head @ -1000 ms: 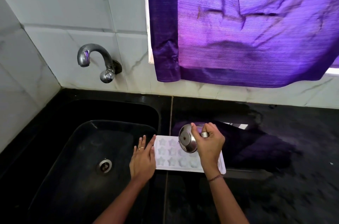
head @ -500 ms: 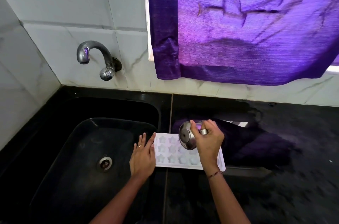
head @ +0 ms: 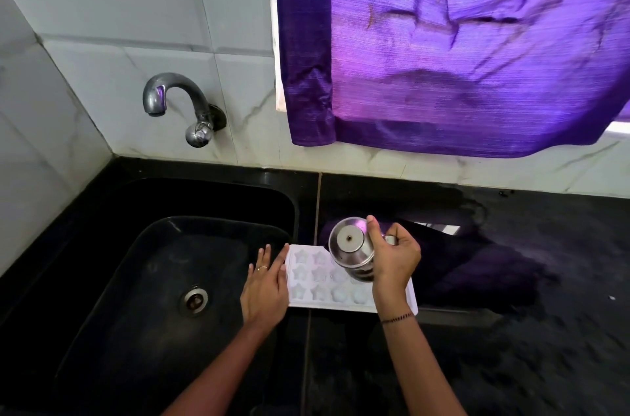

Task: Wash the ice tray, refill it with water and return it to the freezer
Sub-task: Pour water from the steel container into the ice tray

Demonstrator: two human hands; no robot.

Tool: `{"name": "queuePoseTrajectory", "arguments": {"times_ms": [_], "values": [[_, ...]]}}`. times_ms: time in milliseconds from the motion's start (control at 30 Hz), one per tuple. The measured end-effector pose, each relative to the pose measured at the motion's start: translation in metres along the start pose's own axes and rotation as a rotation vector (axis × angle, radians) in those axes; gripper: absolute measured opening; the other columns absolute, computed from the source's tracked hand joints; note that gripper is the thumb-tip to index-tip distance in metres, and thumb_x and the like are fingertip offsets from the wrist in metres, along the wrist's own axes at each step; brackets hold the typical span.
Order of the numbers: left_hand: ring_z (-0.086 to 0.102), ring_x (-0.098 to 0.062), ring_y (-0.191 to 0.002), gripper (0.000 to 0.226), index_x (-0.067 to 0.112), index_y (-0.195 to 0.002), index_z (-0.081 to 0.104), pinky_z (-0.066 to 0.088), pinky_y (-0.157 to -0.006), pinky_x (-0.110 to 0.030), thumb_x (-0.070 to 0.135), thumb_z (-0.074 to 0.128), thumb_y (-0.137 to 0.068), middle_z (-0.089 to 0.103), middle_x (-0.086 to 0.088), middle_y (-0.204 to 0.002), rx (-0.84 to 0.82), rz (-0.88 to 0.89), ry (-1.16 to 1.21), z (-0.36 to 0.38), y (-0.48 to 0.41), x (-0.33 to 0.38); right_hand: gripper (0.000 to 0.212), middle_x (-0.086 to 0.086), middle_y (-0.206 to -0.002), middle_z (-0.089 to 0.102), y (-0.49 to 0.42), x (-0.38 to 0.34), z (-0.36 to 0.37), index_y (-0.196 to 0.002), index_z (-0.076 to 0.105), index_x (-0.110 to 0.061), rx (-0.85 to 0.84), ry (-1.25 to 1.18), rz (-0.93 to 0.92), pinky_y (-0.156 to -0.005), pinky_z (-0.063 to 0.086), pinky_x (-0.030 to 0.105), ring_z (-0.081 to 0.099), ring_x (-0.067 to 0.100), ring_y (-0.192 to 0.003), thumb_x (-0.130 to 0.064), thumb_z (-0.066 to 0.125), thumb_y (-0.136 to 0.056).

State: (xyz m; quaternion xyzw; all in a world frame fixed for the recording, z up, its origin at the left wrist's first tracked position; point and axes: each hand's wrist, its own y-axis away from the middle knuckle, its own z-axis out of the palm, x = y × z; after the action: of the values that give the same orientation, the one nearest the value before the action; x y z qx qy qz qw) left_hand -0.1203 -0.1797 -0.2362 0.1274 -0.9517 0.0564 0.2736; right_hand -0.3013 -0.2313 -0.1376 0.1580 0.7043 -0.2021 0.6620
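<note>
Left hand [head: 267, 286]: laid flat with fingers straight and together, holding nothing. It lies over the right rim of the black moulded sink [head: 85, 296], and its thumb side touches the left edge of the tray. A ring shows on one finger.

White plastic ice tray with star-shaped cavities [head: 313, 282]: flat on the black stone desk [head: 511, 347], at the desk's left end, just beside the sink's right rim. Its right end is hidden under the right wrist.

Right hand [head: 392, 258]: fingers and thumb curled round a small polished steel pot [head: 351, 247]. The pot is held over the tray's far right part, tipped so that its round base faces the camera. A beaded band sits on the wrist.

Sink: a metal drain [head: 194, 300] in the basin floor.

Behind the tray: a dark purple patch [head: 477, 265] on the desk. Whether it is cloth or reflection cannot be told.

Far wall: white marbled tiles [head: 136, 6], with a curved steel tap [head: 180, 105] mounted above the sink's far rim. A purple curtain [head: 460, 40] hangs above the desk's far edge.
</note>
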Motion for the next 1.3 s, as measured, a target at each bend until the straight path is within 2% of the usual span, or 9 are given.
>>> {"name": "queuePoseTrajectory", "arguments": {"times_ms": [133, 300, 433, 533, 600, 700, 867, 1000, 1300], "values": [[0.011, -0.013, -0.146, 0.069, 0.037, -0.145, 0.025, 0.009, -0.119, -0.032, 0.048, -0.001, -0.082, 0.022, -0.003, -0.156, -0.001, 0.004, 0.004, 0.000, 0.000, -0.001, 0.050, 0.001, -0.051, 0.031, 0.004, -0.001, 0.009, -0.054, 0.034, -0.011, -0.035, 0.008, -0.048, -0.052, 0.032, 0.029, 0.028, 0.016, -0.053, -0.022, 0.078, -0.076], [0.010, -0.013, -0.146, 0.068, 0.039, -0.146, 0.023, 0.009, -0.118, -0.031, 0.048, -0.002, -0.083, 0.021, -0.003, -0.156, -0.008, -0.004, -0.006, 0.000, 0.000, -0.001, 0.051, 0.002, -0.051, 0.031, 0.012, -0.002, 0.017, -0.053, 0.032, -0.011, -0.102, 0.060, -0.185, -0.047, 0.026, 0.016, 0.026, 0.008, -0.050, -0.018, 0.077, -0.076], [0.009, -0.013, -0.146, 0.070, 0.039, -0.146, 0.023, 0.009, -0.118, -0.031, 0.049, -0.004, -0.082, 0.020, -0.002, -0.157, -0.012, -0.010, -0.003, -0.001, 0.001, 0.001, 0.057, -0.006, -0.050, 0.033, 0.017, -0.003, 0.022, -0.051, 0.027, -0.024, -0.151, 0.114, -0.325, -0.047, 0.029, 0.014, 0.032, 0.009, -0.050, -0.013, 0.078, -0.075], [0.009, -0.013, -0.146, 0.073, 0.038, -0.146, 0.023, 0.009, -0.118, -0.031, 0.049, -0.006, -0.080, 0.020, -0.003, -0.157, -0.013, -0.008, 0.002, -0.003, 0.002, 0.003, 0.057, -0.008, -0.050, 0.034, 0.018, -0.003, 0.024, -0.051, 0.028, -0.027, -0.188, 0.157, -0.401, -0.048, 0.030, 0.017, 0.031, 0.008, -0.050, -0.012, 0.078, -0.074], [0.009, -0.013, -0.146, 0.075, 0.037, -0.146, 0.022, 0.009, -0.118, -0.031, 0.049, -0.007, -0.078, 0.020, -0.003, -0.157, -0.020, -0.008, 0.001, -0.004, 0.002, 0.004, 0.050, -0.004, -0.050, 0.036, 0.019, -0.003, 0.025, -0.050, 0.034, -0.019, -0.202, 0.174, -0.429, -0.048, 0.033, 0.026, 0.030, 0.006, -0.051, -0.012, 0.078, -0.074], [0.009, -0.013, -0.146, 0.076, 0.038, -0.146, 0.021, 0.010, -0.118, -0.030, 0.050, -0.008, -0.078, 0.019, -0.002, -0.157, -0.021, -0.012, 0.002, -0.005, 0.002, 0.005, 0.046, -0.002, -0.050, 0.037, 0.019, -0.003, 0.027, -0.051, 0.038, -0.011, -0.208, 0.181, -0.457, -0.049, 0.036, 0.031, 0.033, 0.010, -0.052, -0.013, 0.077, -0.075], [0.008, -0.012, -0.146, 0.073, 0.038, -0.146, 0.022, 0.010, -0.118, -0.029, 0.050, -0.006, -0.080, 0.019, -0.001, -0.157, -0.030, -0.017, 0.018, -0.006, 0.004, 0.005, 0.047, -0.008, -0.051, 0.034, 0.020, -0.002, 0.027, -0.051, 0.037, -0.014, -0.221, 0.211, -0.488, -0.048, 0.032, 0.024, 0.032, 0.009, -0.052, -0.013, 0.078, -0.074], [0.008, -0.011, -0.146, 0.047, 0.040, -0.146, 0.021, 0.019, -0.118, -0.032, 0.034, 0.019, -0.100, 0.015, 0.003, -0.158, -0.048, -0.036, 0.028, -0.007, 0.004, 0.008, 0.047, -0.011, -0.052, 0.034, 0.020, 0.000, 0.028, -0.052, 0.037, -0.016, -0.225, 0.227, -0.499, -0.050, 0.029, 0.016, 0.032, 0.008, -0.052, -0.013, 0.079, -0.074], [0.009, -0.010, -0.146, 0.047, 0.042, -0.145, 0.023, 0.024, -0.117, -0.033, 0.031, 0.022, -0.100, 0.015, 0.005, -0.158, -0.036, -0.032, 0.038, -0.006, 0.003, 0.006, 0.049, -0.002, -0.050, 0.036, 0.018, 0.005, 0.029, -0.050, 0.036, -0.012, -0.172, 0.192, -0.406, -0.049, 0.031, 0.024, 0.029, 0.009, -0.051, -0.012, 0.078, -0.074]]}}
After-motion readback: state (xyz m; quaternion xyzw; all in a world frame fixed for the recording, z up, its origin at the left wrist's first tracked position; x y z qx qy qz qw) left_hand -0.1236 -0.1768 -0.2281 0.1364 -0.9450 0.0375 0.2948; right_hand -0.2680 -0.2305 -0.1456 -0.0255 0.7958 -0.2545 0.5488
